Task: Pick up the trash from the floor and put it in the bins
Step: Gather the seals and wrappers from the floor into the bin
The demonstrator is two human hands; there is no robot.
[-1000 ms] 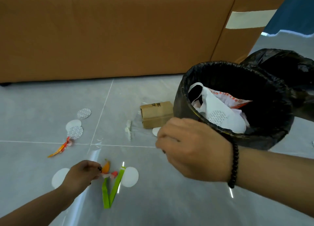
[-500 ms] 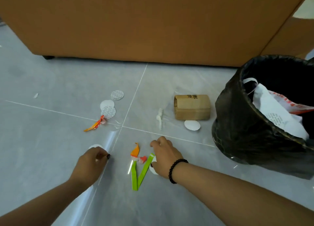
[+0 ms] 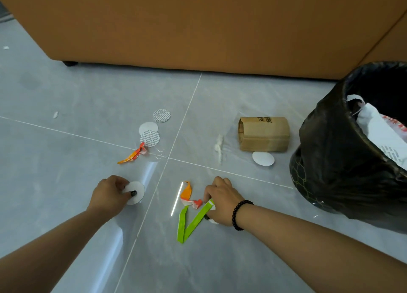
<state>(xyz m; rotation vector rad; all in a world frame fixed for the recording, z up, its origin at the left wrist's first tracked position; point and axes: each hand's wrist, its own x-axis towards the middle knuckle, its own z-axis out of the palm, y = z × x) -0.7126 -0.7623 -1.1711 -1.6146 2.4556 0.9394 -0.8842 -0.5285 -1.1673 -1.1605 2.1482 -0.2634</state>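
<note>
Half a second ago the left hand [image 3: 110, 195] was covering the white paper disc [image 3: 135, 192] almost entirely; now most of that disc is showing to the hand's right, with the thumb lying across its left edge and the curled fingers pinching it against the floor [image 3: 66, 160]. The right hand [image 3: 220, 201] is sitting in nearly the same spot as before, fingers curled down over the far end of the green folded strip [image 3: 189, 223], and a sliver of a second white disc [image 3: 212, 221] is peeking out under the heel of that hand; whether the fingers are actually clamping the strip or the disc cannot be told. The strip is lying flat in a V, its fold pointing toward the person and its two arms opening away, the right arm running up and rightward into the right hand's grip, the left arm ending just below the orange and white wrapper scrap [image 3: 189, 197], which is lying just left of that hand's fingertips. Farther from both hands, the cardboard box [image 3: 263, 134] is lying on its side with its long axis running left to right, and the black-lined bin [image 3: 330, 160] is standing well off to the right of the right hand, white bags inside it.
</note>
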